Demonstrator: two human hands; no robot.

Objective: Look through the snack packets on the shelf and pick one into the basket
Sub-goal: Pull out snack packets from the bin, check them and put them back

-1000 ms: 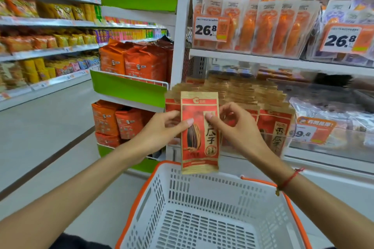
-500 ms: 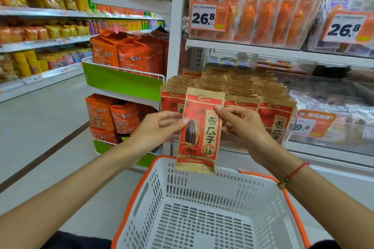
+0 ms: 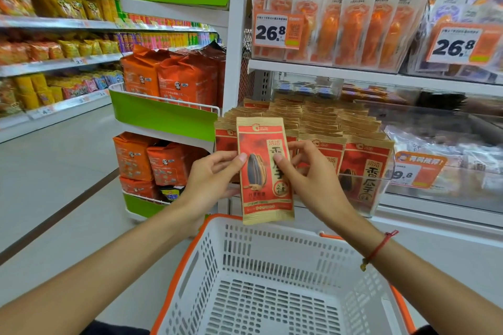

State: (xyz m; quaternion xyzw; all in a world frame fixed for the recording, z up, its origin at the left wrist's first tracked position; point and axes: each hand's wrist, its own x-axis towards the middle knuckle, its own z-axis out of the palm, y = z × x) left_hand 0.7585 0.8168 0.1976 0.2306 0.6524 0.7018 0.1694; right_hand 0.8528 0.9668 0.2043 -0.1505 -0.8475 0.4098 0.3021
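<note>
A red and tan sunflower seed packet [image 3: 263,171] is held upright in front of the shelf, just above the far rim of the basket. My left hand [image 3: 215,177] pinches its left edge with thumb on the front. My right hand [image 3: 307,174] grips its right edge, thumb across the printed face. Behind it, rows of the same seed packets [image 3: 326,128] stand in a clear shelf bin. The white basket [image 3: 353,280] with an orange rim sits below my arms and holds nothing.
Above the bin hang orange snack packs [image 3: 362,24] with 26.8 price tags [image 3: 275,31]. A 9.8 tag [image 3: 416,171] sits to the right. A green end rack [image 3: 163,117] with orange bags stands at left, beside an aisle floor [image 3: 54,171] and stocked shelves.
The packet stays held in both hands at about the same height. My right thumb has slid down from the top edge onto the packet's front face.
</note>
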